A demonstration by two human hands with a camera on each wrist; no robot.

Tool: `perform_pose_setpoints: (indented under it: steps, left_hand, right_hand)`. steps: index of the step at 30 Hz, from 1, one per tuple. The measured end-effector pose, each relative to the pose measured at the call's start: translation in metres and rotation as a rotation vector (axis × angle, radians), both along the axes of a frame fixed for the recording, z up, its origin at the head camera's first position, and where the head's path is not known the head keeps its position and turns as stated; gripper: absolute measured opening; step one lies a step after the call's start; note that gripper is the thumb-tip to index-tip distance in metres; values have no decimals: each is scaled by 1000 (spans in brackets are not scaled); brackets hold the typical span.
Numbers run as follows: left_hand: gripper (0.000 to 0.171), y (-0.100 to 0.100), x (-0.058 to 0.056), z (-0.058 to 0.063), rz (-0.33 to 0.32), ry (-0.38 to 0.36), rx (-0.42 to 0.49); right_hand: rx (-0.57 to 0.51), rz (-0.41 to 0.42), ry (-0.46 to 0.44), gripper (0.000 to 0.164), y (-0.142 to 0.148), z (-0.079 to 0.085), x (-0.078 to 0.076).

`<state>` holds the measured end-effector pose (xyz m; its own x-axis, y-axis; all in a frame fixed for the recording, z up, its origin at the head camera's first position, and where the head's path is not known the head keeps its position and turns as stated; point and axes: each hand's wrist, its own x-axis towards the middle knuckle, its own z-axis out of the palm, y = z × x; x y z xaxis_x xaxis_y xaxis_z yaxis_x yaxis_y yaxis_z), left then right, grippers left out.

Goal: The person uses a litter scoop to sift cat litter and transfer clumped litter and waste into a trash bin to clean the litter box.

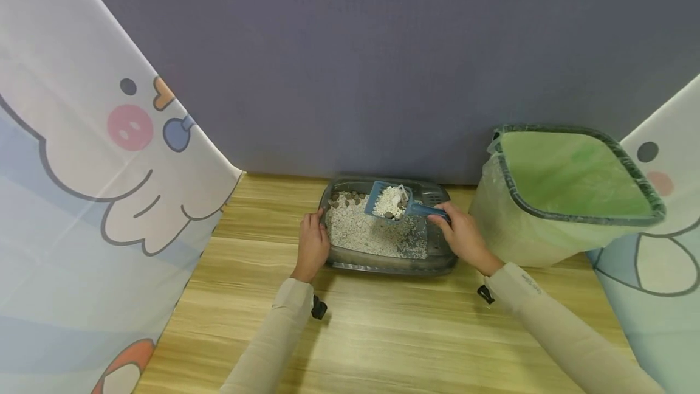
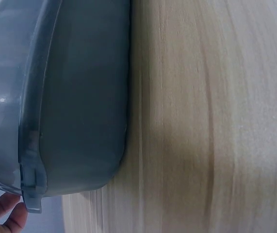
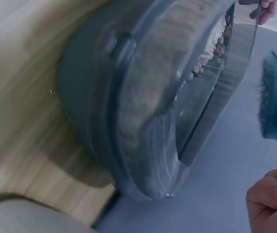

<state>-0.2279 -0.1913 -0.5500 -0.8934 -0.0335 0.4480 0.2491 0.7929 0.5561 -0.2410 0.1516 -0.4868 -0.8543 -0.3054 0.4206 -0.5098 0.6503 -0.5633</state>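
Observation:
A grey litter box (image 1: 377,265) stands on the wooden surface with pale litter (image 1: 355,224) inside and several brown clumps (image 1: 341,197) along its back left. My right hand (image 1: 462,233) grips the handle of a blue litter scoop (image 1: 370,202), raised above the box. Pale litter and a few dark clumps lie in the scoop. In the right wrist view, the scoop (image 3: 276,97) is seen from the side above the rim. My left hand (image 1: 313,245) holds the box's left rim; its fingertips (image 2: 17,218) show at the rim's edge in the left wrist view.
A bin (image 1: 508,230) lined with a translucent bag stands right of the litter box, its mouth open upward. A dark grey wall panel (image 1: 350,65) rises directly behind. Cartoon-printed cloths (image 1: 71,138) hang at both sides. The wooden surface (image 1: 394,333) extends toward me.

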Motion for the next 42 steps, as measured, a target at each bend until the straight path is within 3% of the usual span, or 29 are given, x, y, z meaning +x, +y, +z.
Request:
perform_pose_setpoints:
  steps: [12,28,42]
  left_hand:
    - [36,-2,0,1,-5,-1,3]
    - [36,-2,1,2,-2,-19,0]
    - [36,-1,0,1,5,14,-1]
  right_hand:
    - [91,-40,-18,27,18,24,6]
    - [153,-2,-96,31,25,49,15]
    - [169,17,9,21,23,70,21]
